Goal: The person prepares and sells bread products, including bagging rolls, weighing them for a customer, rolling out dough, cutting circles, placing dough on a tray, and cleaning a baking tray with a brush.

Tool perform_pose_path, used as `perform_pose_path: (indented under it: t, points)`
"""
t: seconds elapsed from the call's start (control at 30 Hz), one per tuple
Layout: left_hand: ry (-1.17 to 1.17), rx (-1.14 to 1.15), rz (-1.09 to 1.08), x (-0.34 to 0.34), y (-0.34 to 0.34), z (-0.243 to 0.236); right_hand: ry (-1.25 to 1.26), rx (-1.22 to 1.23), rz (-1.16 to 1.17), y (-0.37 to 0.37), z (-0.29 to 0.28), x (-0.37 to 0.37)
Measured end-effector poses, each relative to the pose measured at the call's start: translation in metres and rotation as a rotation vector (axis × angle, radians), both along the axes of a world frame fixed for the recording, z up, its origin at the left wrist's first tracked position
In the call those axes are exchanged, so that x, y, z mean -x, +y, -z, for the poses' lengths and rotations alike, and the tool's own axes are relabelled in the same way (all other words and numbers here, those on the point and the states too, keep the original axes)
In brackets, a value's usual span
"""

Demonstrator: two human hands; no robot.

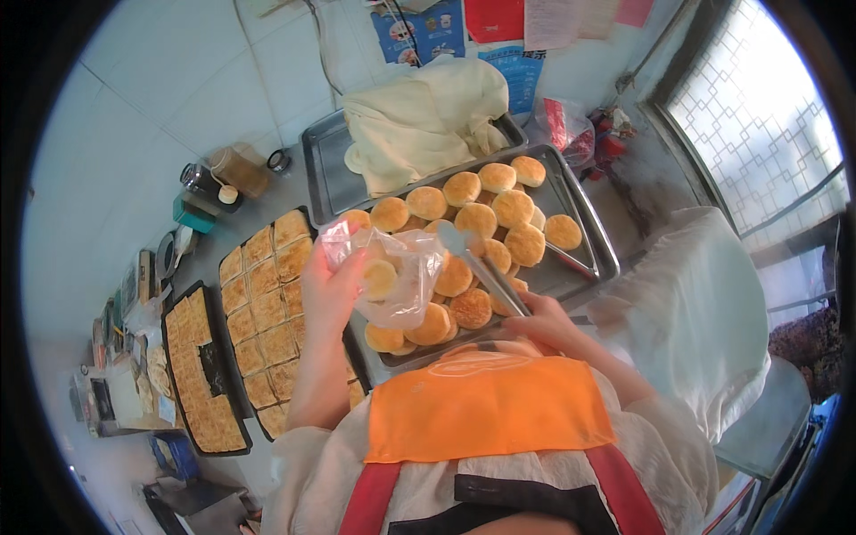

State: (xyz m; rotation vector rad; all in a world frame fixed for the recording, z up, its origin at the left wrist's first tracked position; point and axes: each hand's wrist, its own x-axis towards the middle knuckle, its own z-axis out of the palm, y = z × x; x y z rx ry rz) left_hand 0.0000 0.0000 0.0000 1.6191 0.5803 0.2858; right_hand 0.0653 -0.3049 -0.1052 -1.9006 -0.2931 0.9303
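Note:
My left hand (pixel 332 285) grips the rim of a clear plastic bag (pixel 412 285) and holds it up over a metal tray (pixel 606 247). One round pastry (pixel 379 279) shows through the bag's thin side. In my right hand (pixel 541 323) is a pair of metal tongs (pixel 496 281), its tips pointing at the bag's right side. Nothing shows clearly between the tips, which are blurred. Below and beyond both hands, many golden round pastries (pixel 514 208) lie piled on the tray.
Behind stands another metal tray (pixel 325 169) with a pale cloth (pixel 419 116) heaped on it. Two dark trays of square-cut flatbread (pixel 267 308) lie to the left. Jars (pixel 239 169) stand by the wall. A white cloth (pixel 691 312) hangs over something at right.

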Motion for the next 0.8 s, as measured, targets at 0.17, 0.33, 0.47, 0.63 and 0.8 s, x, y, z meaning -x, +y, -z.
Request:
perform_pose_path:
  t: [0.17, 0.33, 0.47, 0.63, 0.8]
  points:
    - [-0.046, 0.007, -0.008, 0.004, -0.001, -0.013, -0.035, 0.061, -0.079, 0.011, 0.011, -0.011]
    - [-0.102, -0.02, -0.044, 0.022, 0.007, -0.005, 0.23, 0.062, 0.071, -0.01, -0.018, -0.001]
    - [-0.189, -0.073, -0.16, 0.034, 0.014, -0.021, 0.306, -0.026, 0.049, -0.011, 0.006, 0.003]
    - [-0.044, -0.119, -0.031, 0.034, 0.02, -0.027, 0.356, -0.127, 0.184, -0.004, 0.008, 0.01]
    - [-0.021, -0.042, 0.021, 0.023, 0.005, -0.017, 0.258, -0.186, 0.104, -0.005, -0.036, 0.013]
